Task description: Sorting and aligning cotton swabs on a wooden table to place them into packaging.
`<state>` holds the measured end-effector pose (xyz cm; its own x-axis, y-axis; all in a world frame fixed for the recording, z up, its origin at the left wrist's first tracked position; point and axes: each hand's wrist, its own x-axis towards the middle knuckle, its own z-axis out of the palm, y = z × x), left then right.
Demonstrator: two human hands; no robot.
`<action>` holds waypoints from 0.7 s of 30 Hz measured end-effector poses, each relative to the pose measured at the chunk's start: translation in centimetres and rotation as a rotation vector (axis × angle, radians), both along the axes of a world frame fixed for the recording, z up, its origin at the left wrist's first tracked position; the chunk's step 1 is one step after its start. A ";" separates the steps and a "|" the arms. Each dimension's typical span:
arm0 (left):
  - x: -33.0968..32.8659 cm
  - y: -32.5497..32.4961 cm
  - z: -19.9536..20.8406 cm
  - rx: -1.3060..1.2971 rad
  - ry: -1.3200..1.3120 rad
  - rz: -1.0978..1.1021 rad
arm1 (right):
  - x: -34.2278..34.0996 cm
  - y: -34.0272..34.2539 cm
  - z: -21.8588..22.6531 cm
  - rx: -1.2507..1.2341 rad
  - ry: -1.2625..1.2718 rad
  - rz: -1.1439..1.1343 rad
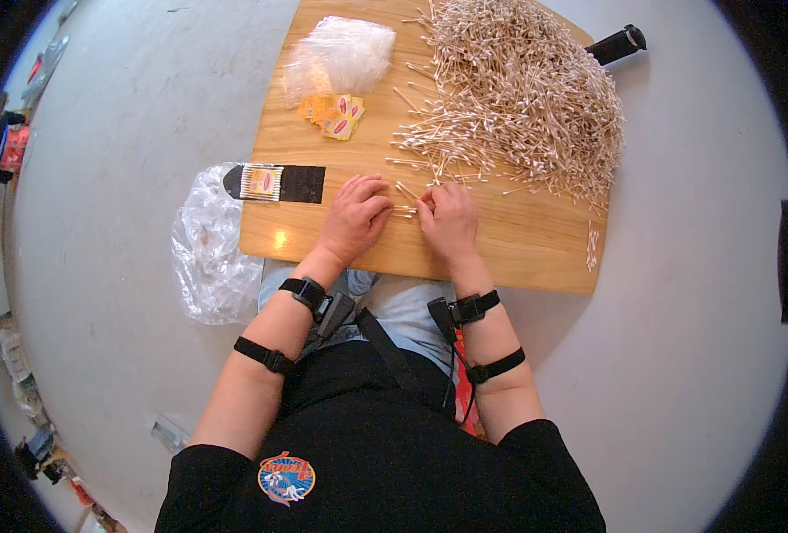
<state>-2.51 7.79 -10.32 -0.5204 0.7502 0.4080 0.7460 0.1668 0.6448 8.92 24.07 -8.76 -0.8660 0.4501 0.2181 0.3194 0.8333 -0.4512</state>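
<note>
Several loose cotton swabs [403, 212] lay on the wooden table [518, 253] between two bare hands, the left hand [357, 213] palm down with its fingers bent and close together, the right hand [450, 218] with thumb and fingertips drawn together at the swabs' near ends, though I could not tell whether either pinched one. Beyond the right hand spread a large heap of cotton swabs [536, 98], while left of the left hand a flat swab pack [261, 182] rested on a black strip [303, 184], below yellow-orange cards [334, 115] and clear plastic bags [345, 53].
</note>
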 end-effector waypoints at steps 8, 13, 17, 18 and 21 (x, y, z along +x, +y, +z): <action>-0.1 0.2 -0.2 0.024 -0.002 0.025 | -0.7 -0.4 1.1 0.003 0.010 0.072; -0.1 0.2 -0.5 -0.007 0.007 0.038 | -1.1 -0.2 0.7 0.002 -0.012 0.098; -0.1 0.1 -0.4 -0.002 0.005 0.037 | -1.5 -0.3 0.8 -0.027 -0.026 0.125; -0.1 0.1 -0.4 0.006 -0.014 0.032 | -1.4 -0.4 0.8 -0.055 -0.035 0.134; -0.1 -0.1 -0.6 0.026 -0.049 0.038 | -1.0 -0.2 0.5 -0.145 0.005 0.125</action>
<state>-2.60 7.66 -10.87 -0.5680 0.7190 0.4004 0.7068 0.1770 0.6849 7.90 23.83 -8.23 -0.9160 0.3665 0.1633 0.2154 0.7925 -0.5706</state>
